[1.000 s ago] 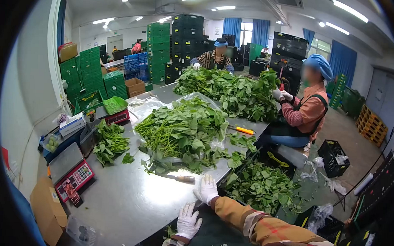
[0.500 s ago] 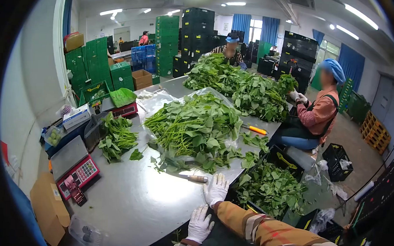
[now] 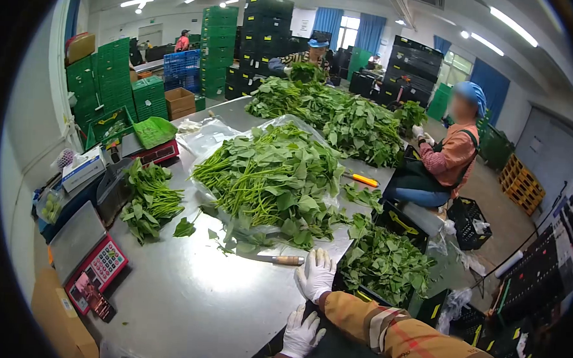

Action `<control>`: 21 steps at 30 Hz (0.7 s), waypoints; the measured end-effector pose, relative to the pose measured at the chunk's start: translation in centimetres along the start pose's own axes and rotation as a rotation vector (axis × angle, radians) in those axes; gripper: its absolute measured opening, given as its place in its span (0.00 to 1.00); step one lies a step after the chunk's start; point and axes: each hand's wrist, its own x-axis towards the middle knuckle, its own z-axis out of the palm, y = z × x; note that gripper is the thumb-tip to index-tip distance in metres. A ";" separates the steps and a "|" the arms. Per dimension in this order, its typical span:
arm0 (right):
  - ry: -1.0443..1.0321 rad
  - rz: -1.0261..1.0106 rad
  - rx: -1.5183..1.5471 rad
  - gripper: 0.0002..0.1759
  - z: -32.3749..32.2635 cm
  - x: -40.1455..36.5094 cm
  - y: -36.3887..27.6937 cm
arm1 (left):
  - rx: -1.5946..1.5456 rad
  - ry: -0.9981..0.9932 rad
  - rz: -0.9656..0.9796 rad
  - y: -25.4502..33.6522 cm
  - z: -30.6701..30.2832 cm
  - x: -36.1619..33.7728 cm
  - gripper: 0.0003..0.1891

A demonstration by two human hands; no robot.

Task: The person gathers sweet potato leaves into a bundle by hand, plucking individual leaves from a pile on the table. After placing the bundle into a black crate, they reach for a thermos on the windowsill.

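My right hand [image 3: 316, 276], in a white glove, lies palm down on the metal table near its edge. Its fingers are stretched out and hold nothing. Just left of its fingertips is a knife [image 3: 287, 260] with a wooden handle; its blade points left, partly under leaves. Closer to my body, my left hand [image 3: 301, 333], also gloved, rests at the table's front edge with fingers apart and nothing in them. Beyond the knife, a large heap of leafy green stems [image 3: 274, 178] lies on a clear plastic sheet [image 3: 201, 151].
A smaller bunch of greens [image 3: 148, 202] lies left, near a red scale [image 3: 97, 273] with a phone [image 3: 95, 295] against it. An orange-handled tool [image 3: 365, 180] is right of the heap. A crate of leaves [image 3: 388, 260] stands beside the table. Two co-workers handle greens across it.
My view has turned slightly, shifting the scene left. Both my hands stay almost in place at the table edge. The co-worker at the back now holds up a bunch of greens.
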 end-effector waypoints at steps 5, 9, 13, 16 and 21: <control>0.019 -0.008 -0.014 0.43 -0.3 0.1 -0.3 | 0.052 0.022 0.072 -0.9 1.4 -1.1 0.18; 0.033 -0.014 -0.011 0.42 -0.2 0.0 -0.2 | 0.051 0.023 0.025 -0.5 1.8 -0.9 0.19; 0.020 -0.014 -0.045 0.43 0.4 -0.1 0.2 | 0.151 0.013 -0.018 -0.2 2.7 -1.0 0.19; 0.004 -0.006 -0.045 0.43 0.1 0.0 0.0 | 0.149 0.038 0.015 -0.5 2.8 -1.2 0.17; 0.020 0.007 -0.021 0.43 0.2 0.0 0.1 | 0.222 0.059 0.054 -0.7 2.8 -1.2 0.12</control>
